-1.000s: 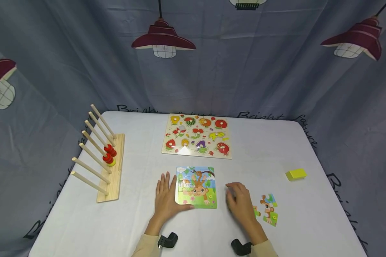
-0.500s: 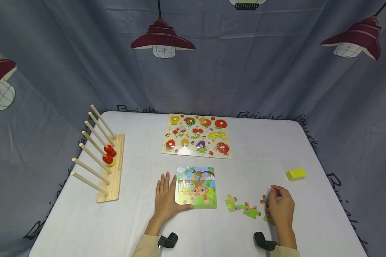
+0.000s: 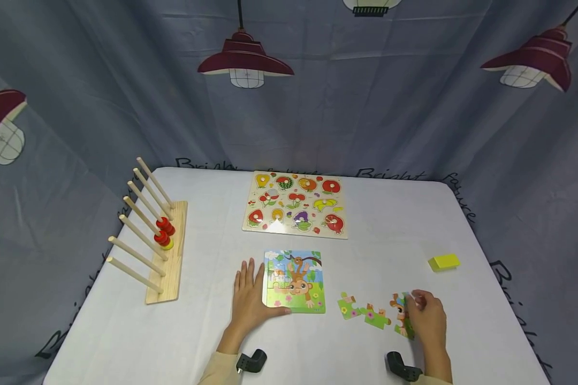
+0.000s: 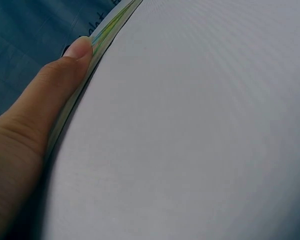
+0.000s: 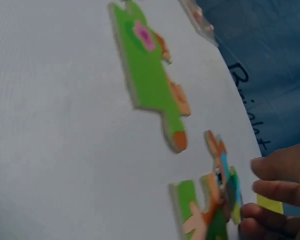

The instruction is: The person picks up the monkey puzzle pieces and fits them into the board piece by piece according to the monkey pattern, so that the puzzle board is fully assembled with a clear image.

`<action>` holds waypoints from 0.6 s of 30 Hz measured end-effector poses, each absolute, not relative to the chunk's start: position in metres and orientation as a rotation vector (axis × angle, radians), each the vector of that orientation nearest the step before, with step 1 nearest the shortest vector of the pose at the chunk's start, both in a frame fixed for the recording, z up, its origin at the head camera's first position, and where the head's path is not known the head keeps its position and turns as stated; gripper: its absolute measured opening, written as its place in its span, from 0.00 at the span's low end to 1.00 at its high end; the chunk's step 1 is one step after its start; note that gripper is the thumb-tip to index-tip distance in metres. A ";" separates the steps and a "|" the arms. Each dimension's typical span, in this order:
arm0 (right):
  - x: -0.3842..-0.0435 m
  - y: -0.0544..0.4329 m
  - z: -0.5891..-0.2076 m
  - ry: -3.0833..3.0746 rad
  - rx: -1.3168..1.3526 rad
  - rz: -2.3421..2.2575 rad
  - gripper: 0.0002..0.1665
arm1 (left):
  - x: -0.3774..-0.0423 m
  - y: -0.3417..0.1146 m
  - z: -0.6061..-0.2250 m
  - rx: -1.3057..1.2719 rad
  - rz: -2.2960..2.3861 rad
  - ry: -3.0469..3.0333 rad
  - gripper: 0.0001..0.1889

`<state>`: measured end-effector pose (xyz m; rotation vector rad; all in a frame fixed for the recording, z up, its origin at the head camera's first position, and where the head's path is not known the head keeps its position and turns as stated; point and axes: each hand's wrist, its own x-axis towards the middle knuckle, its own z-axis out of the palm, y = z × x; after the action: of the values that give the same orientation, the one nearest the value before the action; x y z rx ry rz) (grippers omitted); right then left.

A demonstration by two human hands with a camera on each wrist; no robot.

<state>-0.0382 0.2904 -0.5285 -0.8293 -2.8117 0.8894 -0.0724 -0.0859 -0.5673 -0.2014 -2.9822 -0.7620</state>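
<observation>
In the head view a monkey picture puzzle (image 3: 296, 283) lies at the table's middle. My left hand (image 3: 251, 302) rests against its left side with fingers spread; the thumb lies at the lower edge. The left wrist view shows this thumb (image 4: 60, 82) beside the puzzle's edge. To the right, my right hand (image 3: 427, 318) is beside a column of monkey puzzle pieces (image 3: 398, 310), fingers loosely bent. In the right wrist view the fingertips (image 5: 262, 167) are close to these pieces (image 5: 220, 200); no clear grip shows. Green puzzle pieces with pink flowers (image 3: 377, 318) lie between the puzzle and this hand.
A fruit puzzle board (image 3: 295, 205) lies at the back. On the left stands a wooden peg rack (image 3: 173, 267) with upright pegs and red and yellow rings (image 3: 164, 239). A yellow block (image 3: 444, 262) sits to the right. A grey printed curtain (image 3: 308, 123) hangs behind the table.
My right hand has moved right, away from the flowered green pieces, which are now uncovered, to the monkey pieces, then slightly down and right. The left hand and the puzzle have stayed put.
</observation>
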 end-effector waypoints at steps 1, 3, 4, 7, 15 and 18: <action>-0.038 0.291 -0.527 -2.839 -0.819 0.908 0.22 | -0.072 -0.086 -0.567 -0.201 -0.764 -2.984 0.69; -0.037 0.292 -0.524 -2.919 -0.791 0.926 0.27 | -0.072 -0.086 -0.567 -0.203 -0.760 -2.987 0.69; -0.038 0.292 -0.523 -2.972 -0.772 0.932 0.30 | -0.072 -0.086 -0.568 -0.202 -0.758 -2.987 0.69; -0.039 0.292 -0.517 -3.124 -0.740 0.929 0.41 | -0.072 -0.086 -0.568 -0.206 -0.756 -2.966 0.68; -0.042 0.284 -0.509 -3.244 -0.793 0.892 0.52 | -0.072 -0.086 -0.570 -0.215 -0.743 -2.919 0.68; -0.042 0.283 -0.509 -3.228 -0.779 0.869 0.50 | -0.072 -0.086 -0.570 -0.210 -0.748 -2.935 0.68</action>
<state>-0.0420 0.2833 -0.5095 -0.7794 -3.2284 0.8693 -0.0725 -0.0857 -0.5701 -0.2099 -2.9352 -0.7484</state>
